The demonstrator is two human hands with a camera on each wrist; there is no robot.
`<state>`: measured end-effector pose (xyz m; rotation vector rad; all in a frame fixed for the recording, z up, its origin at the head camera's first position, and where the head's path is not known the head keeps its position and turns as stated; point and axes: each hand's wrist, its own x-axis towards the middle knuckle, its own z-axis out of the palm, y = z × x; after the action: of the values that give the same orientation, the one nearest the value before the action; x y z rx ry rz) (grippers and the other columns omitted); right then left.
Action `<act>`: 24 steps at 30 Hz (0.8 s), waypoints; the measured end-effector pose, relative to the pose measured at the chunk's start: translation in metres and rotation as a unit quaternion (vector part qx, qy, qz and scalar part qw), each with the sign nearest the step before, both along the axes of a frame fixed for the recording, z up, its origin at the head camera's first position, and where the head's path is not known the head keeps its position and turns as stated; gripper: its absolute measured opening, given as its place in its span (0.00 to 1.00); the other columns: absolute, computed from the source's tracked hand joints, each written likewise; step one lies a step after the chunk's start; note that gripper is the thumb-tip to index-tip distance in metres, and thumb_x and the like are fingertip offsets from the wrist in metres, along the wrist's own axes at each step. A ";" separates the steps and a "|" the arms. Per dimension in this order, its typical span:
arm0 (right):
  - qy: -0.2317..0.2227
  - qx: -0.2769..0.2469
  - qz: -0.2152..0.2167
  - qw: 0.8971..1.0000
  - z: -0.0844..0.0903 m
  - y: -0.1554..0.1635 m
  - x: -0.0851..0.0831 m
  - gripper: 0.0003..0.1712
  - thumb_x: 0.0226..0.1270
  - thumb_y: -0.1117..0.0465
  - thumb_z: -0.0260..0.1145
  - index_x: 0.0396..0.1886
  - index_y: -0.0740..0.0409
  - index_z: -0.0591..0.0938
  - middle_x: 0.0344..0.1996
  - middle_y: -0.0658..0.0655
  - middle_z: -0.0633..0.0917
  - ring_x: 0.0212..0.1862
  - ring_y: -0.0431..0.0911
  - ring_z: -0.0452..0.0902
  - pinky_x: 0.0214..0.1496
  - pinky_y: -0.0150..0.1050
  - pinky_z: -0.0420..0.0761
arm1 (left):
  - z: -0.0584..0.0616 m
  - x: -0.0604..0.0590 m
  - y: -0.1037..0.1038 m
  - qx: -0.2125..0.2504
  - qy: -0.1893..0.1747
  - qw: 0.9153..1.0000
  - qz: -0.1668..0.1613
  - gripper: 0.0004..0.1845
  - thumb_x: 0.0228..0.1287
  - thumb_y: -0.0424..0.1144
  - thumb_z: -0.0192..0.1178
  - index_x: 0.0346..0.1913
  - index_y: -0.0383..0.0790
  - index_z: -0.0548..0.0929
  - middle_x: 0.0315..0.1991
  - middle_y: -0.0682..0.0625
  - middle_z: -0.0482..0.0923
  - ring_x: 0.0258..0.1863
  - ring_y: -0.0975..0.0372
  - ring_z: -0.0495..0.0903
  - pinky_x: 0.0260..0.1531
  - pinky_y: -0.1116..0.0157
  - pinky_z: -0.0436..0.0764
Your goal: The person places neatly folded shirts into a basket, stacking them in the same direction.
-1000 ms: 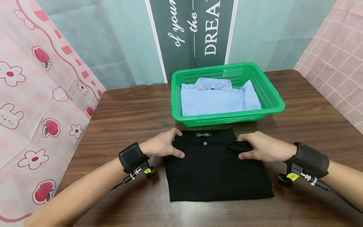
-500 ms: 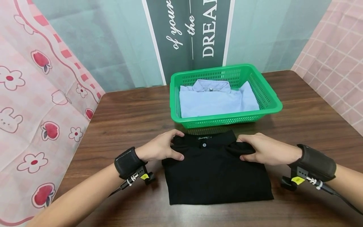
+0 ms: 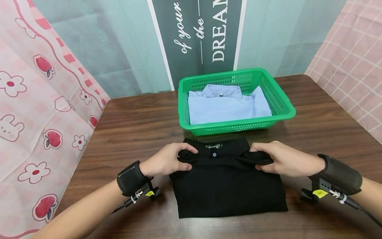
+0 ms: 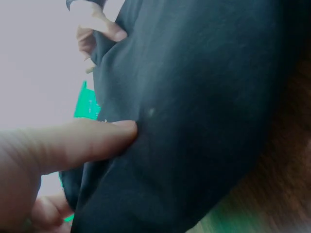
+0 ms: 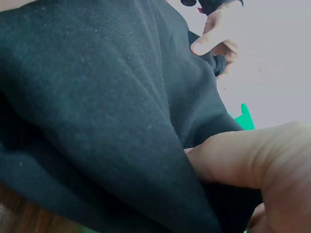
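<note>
A black collared shirt (image 3: 226,186), folded into a rough rectangle, lies before me in the head view, its collar toward the basket. One button and a neck label show near the top. My left hand (image 3: 170,159) pinches the shirt's upper left shoulder between thumb and fingers, the cloth bunching there. On the opposite shoulder, my right hand (image 3: 280,159) grips a gathered fold the same way. In the left wrist view the thumb (image 4: 97,143) presses on the dark cloth. The right wrist view has the right thumb (image 5: 228,155) against a fold, other fingers mostly hidden behind the fabric.
Just beyond the collar stands a green plastic basket (image 3: 238,125) with perforated sides. Inside it lies a folded light blue shirt (image 3: 221,108). Both are on a brown wooden table (image 3: 137,122), with a patterned pink curtain (image 3: 38,109) at left and pink tiled cloth at right.
Both hands have tightened on the shoulders, bunching more cloth, and the upper part of the shirt has puckered. The view has shifted slightly; the basket has stayed in place.
</note>
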<state>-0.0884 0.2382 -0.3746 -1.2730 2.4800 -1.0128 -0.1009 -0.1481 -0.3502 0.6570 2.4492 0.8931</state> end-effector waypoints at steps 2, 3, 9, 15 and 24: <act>0.006 -0.002 0.008 1.000 0.000 0.001 0.001 0.19 0.69 0.67 0.74 0.49 0.41 0.78 0.37 0.40 0.81 0.34 0.28 0.70 0.32 0.28 0.73 | 0.001 0.004 0.001 -0.006 0.028 1.000 -0.005 0.24 0.66 0.34 0.72 0.65 0.48 0.83 0.65 0.46 0.80 0.53 0.56 0.75 0.54 0.57 0.75; 0.006 -0.003 0.010 1.000 0.000 0.002 0.002 0.20 0.69 0.68 0.74 0.49 0.41 0.78 0.37 0.40 0.81 0.35 0.28 0.70 0.32 0.28 0.73 | 0.002 0.006 0.001 -0.008 0.041 0.999 -0.009 0.24 0.67 0.34 0.72 0.65 0.48 0.83 0.64 0.47 0.80 0.51 0.57 0.75 0.54 0.59 0.75; 0.007 -0.009 -0.016 1.000 0.004 0.005 0.008 0.20 0.68 0.67 0.75 0.49 0.41 0.78 0.38 0.39 0.83 0.38 0.31 0.74 0.35 0.29 0.74 | 0.011 0.016 0.000 0.006 0.102 0.994 -0.034 0.28 0.68 0.34 0.72 0.69 0.50 0.80 0.68 0.52 0.81 0.58 0.61 0.78 0.60 0.57 0.78; 0.057 -0.005 -0.065 0.996 0.015 0.008 0.015 0.27 0.64 0.65 0.78 0.57 0.40 0.79 0.41 0.36 0.85 0.34 0.28 0.75 0.36 0.25 0.75 | 0.028 0.026 0.000 0.048 0.168 0.983 -0.058 0.30 0.67 0.33 0.72 0.70 0.51 0.79 0.65 0.56 0.82 0.58 0.64 0.81 0.59 0.59 0.81; 0.167 0.010 -0.121 0.979 0.032 0.017 0.019 0.35 0.50 0.70 0.83 0.57 0.46 0.82 0.23 0.30 0.71 0.24 0.23 0.55 0.25 0.20 0.63 | 0.053 0.036 0.000 0.090 0.274 0.955 -0.072 0.28 0.67 0.29 0.71 0.68 0.50 0.81 0.54 0.58 0.85 0.43 0.67 0.78 0.43 0.67 0.79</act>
<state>-0.0698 0.2556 -0.3422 -1.2457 2.9509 -0.8801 -0.0652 -0.1482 -0.2971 1.2774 2.7584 0.9832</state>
